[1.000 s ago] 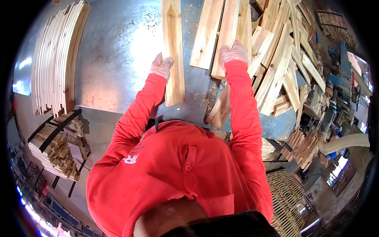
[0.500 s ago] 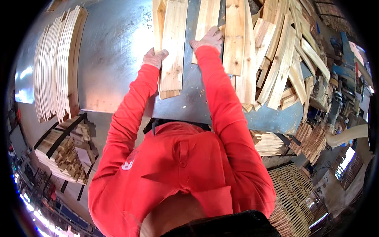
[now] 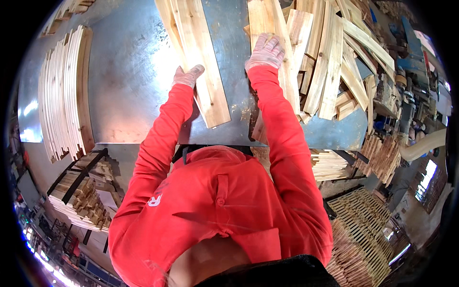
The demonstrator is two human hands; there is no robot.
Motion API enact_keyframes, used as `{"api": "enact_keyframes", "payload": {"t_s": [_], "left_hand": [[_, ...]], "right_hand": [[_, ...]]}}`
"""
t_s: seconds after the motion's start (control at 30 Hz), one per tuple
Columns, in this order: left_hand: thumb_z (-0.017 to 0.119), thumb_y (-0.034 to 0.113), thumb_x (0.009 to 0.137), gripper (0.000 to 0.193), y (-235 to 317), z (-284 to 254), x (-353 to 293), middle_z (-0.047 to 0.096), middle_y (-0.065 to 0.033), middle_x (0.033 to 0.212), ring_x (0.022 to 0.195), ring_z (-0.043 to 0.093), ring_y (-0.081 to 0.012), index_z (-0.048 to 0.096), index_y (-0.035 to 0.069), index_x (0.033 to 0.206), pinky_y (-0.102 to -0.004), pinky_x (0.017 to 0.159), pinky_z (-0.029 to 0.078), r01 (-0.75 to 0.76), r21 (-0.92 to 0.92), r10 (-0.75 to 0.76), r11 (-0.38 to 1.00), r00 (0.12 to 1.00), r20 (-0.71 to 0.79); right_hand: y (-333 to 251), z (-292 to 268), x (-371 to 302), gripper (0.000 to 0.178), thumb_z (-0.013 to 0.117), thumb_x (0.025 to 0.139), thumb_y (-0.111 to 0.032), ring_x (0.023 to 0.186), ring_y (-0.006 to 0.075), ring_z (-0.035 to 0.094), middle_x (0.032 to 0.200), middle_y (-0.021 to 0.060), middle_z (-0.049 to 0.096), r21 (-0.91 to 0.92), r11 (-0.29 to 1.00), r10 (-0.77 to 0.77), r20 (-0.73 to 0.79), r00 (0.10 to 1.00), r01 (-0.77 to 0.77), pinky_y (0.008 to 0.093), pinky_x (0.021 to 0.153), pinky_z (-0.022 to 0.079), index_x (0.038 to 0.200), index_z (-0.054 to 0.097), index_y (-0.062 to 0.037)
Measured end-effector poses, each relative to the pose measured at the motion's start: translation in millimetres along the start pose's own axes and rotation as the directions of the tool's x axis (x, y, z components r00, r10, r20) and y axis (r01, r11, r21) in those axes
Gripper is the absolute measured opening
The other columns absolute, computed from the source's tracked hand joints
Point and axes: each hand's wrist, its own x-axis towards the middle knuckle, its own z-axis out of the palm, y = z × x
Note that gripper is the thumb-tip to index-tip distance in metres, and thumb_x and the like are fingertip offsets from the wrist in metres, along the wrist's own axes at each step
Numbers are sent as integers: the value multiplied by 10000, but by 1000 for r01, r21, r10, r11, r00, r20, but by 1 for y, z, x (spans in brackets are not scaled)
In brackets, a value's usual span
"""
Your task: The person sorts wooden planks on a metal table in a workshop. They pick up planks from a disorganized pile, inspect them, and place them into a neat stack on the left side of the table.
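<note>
My left hand [image 3: 189,76] is closed on the edge of a small stack of wooden boards [image 3: 208,81], its thumb on top. The boards overlap, slanting with their near ends toward the right. My right hand [image 3: 266,51] lies on another pale wooden board [image 3: 260,16] with its fingers stretched out across the face. Beside that board, a loose heap of wooden boards [image 3: 330,62] lies in a jumble. Below my right forearm the end of a darker board [image 3: 259,130] shows at the table's front edge, partly hidden by the sleeve.
The metal-topped table [image 3: 129,71] carries a neat row of boards stood on edge [image 3: 64,91] at the left. More stacked wood [image 3: 81,201] sits below on the left, with slatted stacks [image 3: 358,225] at the lower right. A pale hose [image 3: 423,146] runs at the right.
The boards in my left hand have turned, their near ends swinging right. My right hand has moved right, from a narrow board onto the one beside it.
</note>
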Motion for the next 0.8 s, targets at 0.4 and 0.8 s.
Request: {"api": "enact_keyframes", "payload": {"t_s": [0.4, 0.8], "left_hand": [[856, 151, 673, 717, 40, 23, -31, 646, -154, 1043, 883, 650, -270, 442, -38, 1227, -389, 804, 538, 26, -75, -25, 997, 1000, 18], [846, 276, 676, 1078, 77, 23, -62, 550, -250, 1252, 1108, 590, -317, 169, -56, 1447, -363, 949, 488, -159, 227, 164, 961, 986, -4]], "right_hand": [[77, -19, -89, 1010, 652, 746, -612, 1408, 457, 251, 1533, 273, 260, 94, 995, -40, 23, 999, 38, 571, 1154, 152, 1522, 250, -105], [-15, 20, -102, 673, 662, 883, -340, 1296, 345, 482, 1409, 211, 493, 851, 465, -381, -54, 923, 242, 374, 1108, 353, 1427, 429, -21]]}}
